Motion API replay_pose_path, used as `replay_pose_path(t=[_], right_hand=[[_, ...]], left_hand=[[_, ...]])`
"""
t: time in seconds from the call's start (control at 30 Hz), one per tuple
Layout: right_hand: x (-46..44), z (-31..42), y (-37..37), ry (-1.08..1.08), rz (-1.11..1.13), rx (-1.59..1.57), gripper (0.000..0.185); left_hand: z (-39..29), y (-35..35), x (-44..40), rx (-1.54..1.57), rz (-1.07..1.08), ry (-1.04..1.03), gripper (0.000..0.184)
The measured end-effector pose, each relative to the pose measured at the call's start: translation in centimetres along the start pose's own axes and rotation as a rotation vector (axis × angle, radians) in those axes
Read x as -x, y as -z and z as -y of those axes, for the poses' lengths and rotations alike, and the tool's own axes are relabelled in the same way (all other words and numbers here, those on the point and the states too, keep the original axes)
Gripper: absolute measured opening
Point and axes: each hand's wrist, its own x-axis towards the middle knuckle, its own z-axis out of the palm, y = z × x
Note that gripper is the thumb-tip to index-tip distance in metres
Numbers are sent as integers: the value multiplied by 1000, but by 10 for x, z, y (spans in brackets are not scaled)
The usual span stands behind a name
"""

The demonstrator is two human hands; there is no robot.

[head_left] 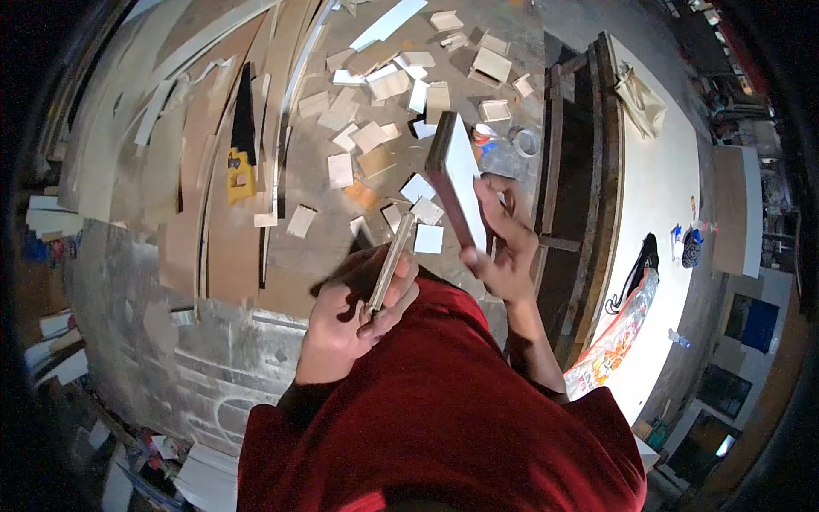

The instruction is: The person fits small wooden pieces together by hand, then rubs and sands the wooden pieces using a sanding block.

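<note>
My left hand [363, 303] is closed around a thin wooden strip [392, 263], seen edge-on and tilted up toward the scattered blocks. In my right hand [505, 239] is a thicker board piece [467, 183] with a white face and a dark, rough edge, gripped near its lower end between thumb and fingers. The two pieces are apart from each other, both held in front of my red shirt. Below them on the floor lie several small cut wood pieces [369, 136], some with white faces, among them a white square [428, 240].
At the left, long wood strips [192, 154] lie with a yellow-handled hand saw [241, 175] on them. A roll of tape [524, 142] sits on the floor. To the right stands a white-topped workbench [657, 196] bearing a cloth bag [640, 102] and a plastic bag [618, 341].
</note>
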Motion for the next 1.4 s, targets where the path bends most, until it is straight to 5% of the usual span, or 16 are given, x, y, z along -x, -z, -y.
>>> replay_pose_path(t=[0.1,0.2,0.3,0.37,0.5,0.6,0.73,0.83,0.9,0.97,1.07,1.17,1.4], right_hand=[[0,-3,-5,146,69,7,70],[-3,-10,-3,-221,8,180,72],[0,0,-2,88,17,11,70],[3,12,-12,93,86,-25,72],[13,11,-18,214,134,-159,69],[4,-3,-14,258,59,-104,66],[0,-3,-12,-137,-66,-132,66],[-1,13,-7,117,150,-111,66],[9,20,-10,49,213,-247,69],[14,20,-10,116,210,-354,72],[28,16,-2,-124,79,-493,77],[10,22,6,-261,-22,-484,75],[-4,27,29,-87,400,-322,71]], left_hand=[[2,3,-2,81,99,4,22],[2,2,-1,149,200,49,23],[4,6,0,184,213,41,25],[5,6,0,195,207,33,25],[7,13,8,-38,-154,-114,22],[5,2,1,-105,93,-70,24],[7,1,1,-120,131,-46,28],[12,17,-2,-134,121,-83,28],[14,18,-5,-250,7,-248,27],[13,7,-7,-389,-426,-324,19],[9,44,-9,-568,-127,-369,20],[4,29,-1,-807,-125,-357,24],[-7,37,4,-1195,-95,-479,27]])
